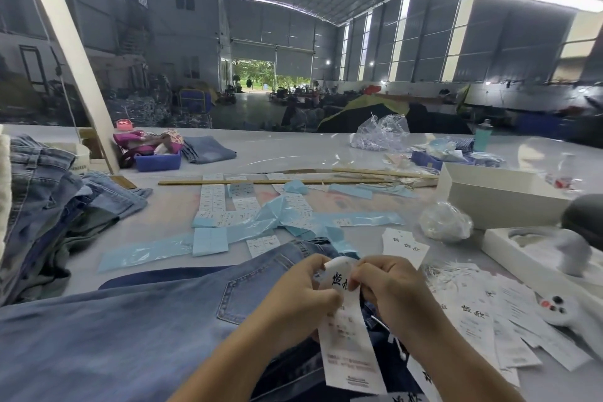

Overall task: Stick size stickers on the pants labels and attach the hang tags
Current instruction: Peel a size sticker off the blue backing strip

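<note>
A pair of blue jeans (pixel 137 313) lies flat across the near table, back pocket up. Over its waistband I hold a long white hang tag (pixel 347 343) with dark printed characters. My left hand (pixel 303 297) pinches the tag's upper left edge. My right hand (pixel 388 290) pinches its upper right edge, and the tag's top curls between my fingers. Sheets of small white size stickers (pixel 243 206) on light blue backing lie beyond the jeans. More white hang tags (pixel 489 320) are spread to the right, with a bunch of white tag strings (pixel 447 274) on them.
A stack of folded jeans (pixel 42 206) sits at the left. White open boxes (pixel 496 199) and a crumpled clear bag (pixel 445 222) stand at the right. Wooden sticks (pixel 270 182) lie across the middle, a blue tray (pixel 158 160) behind, and a small white toy (pixel 561 307) at the far right.
</note>
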A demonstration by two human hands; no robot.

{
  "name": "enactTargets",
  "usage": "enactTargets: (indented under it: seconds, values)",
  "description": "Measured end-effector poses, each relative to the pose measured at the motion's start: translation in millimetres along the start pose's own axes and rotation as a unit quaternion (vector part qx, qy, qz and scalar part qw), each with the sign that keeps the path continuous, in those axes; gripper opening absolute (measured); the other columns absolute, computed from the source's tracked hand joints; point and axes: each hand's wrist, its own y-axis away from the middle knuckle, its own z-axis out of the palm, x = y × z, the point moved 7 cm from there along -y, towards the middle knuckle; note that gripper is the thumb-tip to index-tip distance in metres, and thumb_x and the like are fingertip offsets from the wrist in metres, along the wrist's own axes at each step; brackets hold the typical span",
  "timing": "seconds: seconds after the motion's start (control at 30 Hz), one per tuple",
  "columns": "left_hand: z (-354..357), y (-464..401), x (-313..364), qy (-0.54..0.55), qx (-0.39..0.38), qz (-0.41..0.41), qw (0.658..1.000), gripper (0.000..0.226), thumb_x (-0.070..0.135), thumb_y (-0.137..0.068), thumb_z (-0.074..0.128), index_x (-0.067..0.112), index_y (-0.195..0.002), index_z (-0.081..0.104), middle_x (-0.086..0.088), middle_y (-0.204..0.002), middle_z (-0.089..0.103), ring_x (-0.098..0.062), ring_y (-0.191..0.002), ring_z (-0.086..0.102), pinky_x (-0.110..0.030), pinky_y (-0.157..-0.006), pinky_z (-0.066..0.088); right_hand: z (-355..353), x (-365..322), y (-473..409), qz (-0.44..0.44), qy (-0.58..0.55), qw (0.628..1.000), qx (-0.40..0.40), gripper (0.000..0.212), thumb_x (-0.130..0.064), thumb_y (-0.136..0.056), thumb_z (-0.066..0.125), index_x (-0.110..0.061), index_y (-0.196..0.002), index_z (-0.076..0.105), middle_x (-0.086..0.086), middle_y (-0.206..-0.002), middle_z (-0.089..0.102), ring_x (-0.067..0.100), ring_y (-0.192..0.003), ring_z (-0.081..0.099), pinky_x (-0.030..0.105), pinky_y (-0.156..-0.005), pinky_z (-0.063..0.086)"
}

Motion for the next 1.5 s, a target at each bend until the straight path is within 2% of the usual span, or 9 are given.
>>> enactTargets:
  seconds: [0.13,0.37,0.57,0.67,0.77,0.93,1.2,1.33,1.5]
  values:
    - [14.2,5.7,4.4,0.029,-0.06,0.038,0.997,0.043,0.009,-0.075,0.056,0.026,-0.114,0.059,-0.017,-0.095,0.072,-0.031,-0.085,0.07,-0.047,-0.085,0.055,4.1,5.2,4.1,-0.019,0.023,1.0,0.0,0.034,-0.017,-0.084,0.056,-0.007,-0.052,0.058,-0.004,-0.044,0.041,0.009,-0.042,0.033,0.018,-0.041,0.029]
    - [19.8,7.8,-3.4,0.047,-0.076,0.045,0.995,0.047,0.006,-0.077,0.054,0.03,-0.118,0.059,-0.024,-0.098,0.069,-0.029,-0.084,0.067,-0.049,-0.086,0.054,-1.9,24.0,3.7,0.006,0.026,0.999,0.028,0.039,-0.01,-0.086,0.058,-0.01,-0.049,0.046,-0.003,-0.045,0.038,0.012,-0.043,0.032,0.02,-0.041,0.028]
    - [26.1,7.0,-0.8,0.078,-0.115,0.021,0.99,0.042,0.012,-0.083,0.06,0.019,-0.124,0.057,-0.011,-0.089,0.068,-0.017,-0.071,0.066,-0.03,-0.068,0.055,-1.0,30.4,6.4,0.006,0.017,1.0,0.014,0.034,-0.032,-0.073,0.054,-0.001,-0.059,0.054,0.0,-0.051,0.042,0.015,-0.05,0.038,0.028,-0.052,0.03]
    - [26.9,7.5,1.9,0.111,-0.163,-0.023,0.98,0.046,0.022,-0.096,0.046,-0.006,-0.132,0.05,-0.032,-0.099,0.061,-0.008,-0.05,0.06,-0.018,-0.05,0.047,-0.2,34.8,11.6,-0.008,0.006,1.0,0.012,0.026,-0.019,-0.088,0.063,-0.003,-0.068,0.065,-0.004,-0.049,0.043,0.012,-0.049,0.039,0.03,-0.055,0.032]
    - [18.6,3.0,-2.4,0.215,-0.146,-0.045,0.965,0.034,0.029,-0.086,0.049,0.007,-0.103,0.07,-0.019,-0.076,0.057,-0.018,-0.05,0.054,-0.021,-0.046,0.045,3.8,33.3,17.1,-0.029,-0.011,0.999,-0.015,0.024,-0.025,-0.09,0.068,-0.013,-0.07,0.073,-0.01,-0.048,0.041,0.008,-0.047,0.036,0.024,-0.052,0.03]
    - [16.4,-2.2,-7.1,0.16,-0.111,-0.022,0.981,0.009,0.015,-0.079,0.064,0.02,-0.076,0.071,-0.003,-0.062,0.054,-0.009,-0.043,0.045,-0.018,-0.041,0.039,8.0,30.3,18.7,-0.054,0.001,0.998,-0.032,0.018,-0.031,-0.088,0.07,-0.023,-0.074,0.077,-0.003,-0.055,0.049,0.012,-0.056,0.04,0.025,-0.053,0.031]
    - [12.3,-2.6,2.3,-0.006,-0.088,0.021,0.996,0.013,0.024,-0.087,0.056,0.027,-0.076,0.063,0.005,-0.053,0.053,-0.013,-0.044,0.042,-0.024,-0.044,0.036,7.7,37.3,18.0,-0.04,-0.022,0.997,-0.06,0.023,-0.03,-0.091,0.068,-0.016,-0.073,0.073,-0.009,-0.048,0.036,0.01,-0.047,0.03,0.02,-0.047,0.026]
    - [13.1,-2.8,5.0,-0.118,-0.066,0.049,0.99,0.025,0.028,-0.097,0.049,0.037,-0.075,0.055,0.009,-0.055,0.056,-0.008,-0.046,0.044,-0.027,-0.049,0.037,-9.7,41.6,12.7,-0.027,-0.1,0.994,0.025,0.017,-0.02,-0.096,0.06,-0.023,-0.082,0.07,-0.005,-0.048,0.039,0.009,-0.043,0.031,0.017,-0.041,0.026]
    - [14.6,-2.7,17.9,-0.12,-0.042,0.117,0.985,0.021,0.037,-0.097,0.049,0.036,-0.076,0.054,0.011,-0.057,0.056,-0.002,-0.047,0.043,-0.015,-0.047,0.034,-5.1,29.3,10.4,-0.06,-0.061,0.994,-0.067,0.024,-0.036,-0.083,0.059,-0.016,-0.079,0.072,-0.006,-0.048,0.039,0.008,-0.045,0.033,0.016,-0.045,0.027]
